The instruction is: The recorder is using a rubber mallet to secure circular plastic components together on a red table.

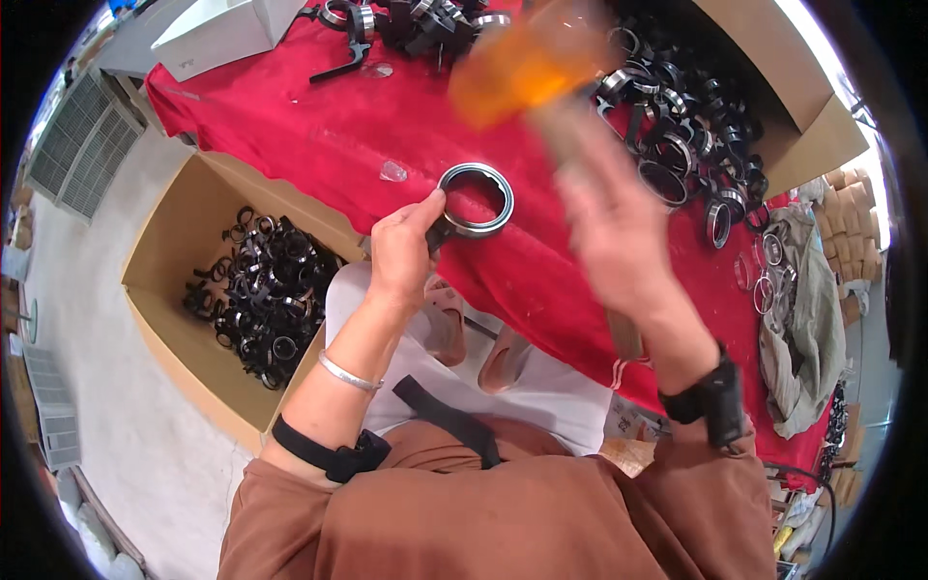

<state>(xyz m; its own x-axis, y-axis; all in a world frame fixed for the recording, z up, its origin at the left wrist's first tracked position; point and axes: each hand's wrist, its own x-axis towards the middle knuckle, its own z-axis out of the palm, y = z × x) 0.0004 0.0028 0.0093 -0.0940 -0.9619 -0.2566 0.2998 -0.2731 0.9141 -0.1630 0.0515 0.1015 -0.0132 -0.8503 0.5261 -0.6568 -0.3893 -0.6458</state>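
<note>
My left hand [401, 246] grips a round black part with a silver ring [505, 200] by its short black arm, over the red cloth [541, 251]. My right hand [619, 232] is closed round the wooden handle of a mallet [536, 72] with an orange, see-through head. Both the mallet and the hand are smeared by motion. The raised mallet head is beyond and to the right of the ring, apart from it in the picture. A small clear scrap [393, 171] lies on the cloth left of the ring.
Many similar black ring parts [667, 145] are heaped at the far right beside a cardboard box [822, 126]. More fill a floor carton [155, 261] at left. Loose silver rings [764, 290] lie near a grey-green cloth [797, 338]. A white box [217, 39] stands far left.
</note>
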